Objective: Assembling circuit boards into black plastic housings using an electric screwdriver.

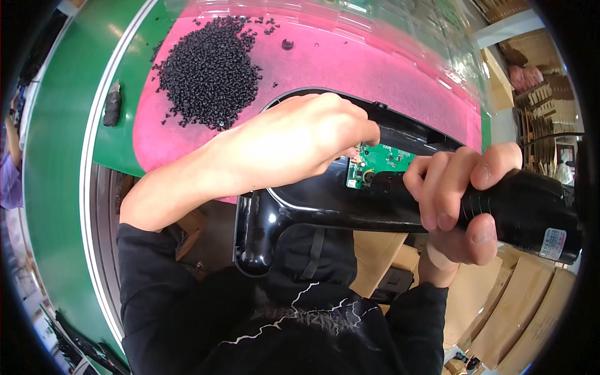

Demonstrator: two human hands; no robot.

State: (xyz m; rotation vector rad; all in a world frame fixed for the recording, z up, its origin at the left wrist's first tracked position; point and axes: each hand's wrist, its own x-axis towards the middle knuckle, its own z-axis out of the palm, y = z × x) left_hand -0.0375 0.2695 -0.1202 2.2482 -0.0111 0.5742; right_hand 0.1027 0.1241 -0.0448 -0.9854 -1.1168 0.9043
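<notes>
Fingers (350, 134) of the left hand (294, 140) are pinched narrowly together over the green circuit board (382, 161), their tips pressed down at its upper left corner; whether something small is held between them cannot be told, as the hand hides the spot. The right hand (459, 203) is wrapped tight around a black power screwdriver (525, 212), whose front end is aimed at the board.

The board is seated inside a glossy black plastic housing (312, 206), a curved shell that lies partly on the pink mat (350, 69) and partly overhangs the near edge of the green table (62, 137), above the person's lap. A heap of small black screws (209, 72) is spread on the mat to the upper left, well apart from the housing.

The housing is judged light and stiff, but its polished surface looks slippery and easily scratched, so it is best steadied by its thick rim or by the rounded lower end (253, 244) rather than by the smooth face. The board is judged fragile; it is better touched at its edges than on its components. The screws are tiny and apt to roll, and are best taken one at a time with the fingertips.
</notes>
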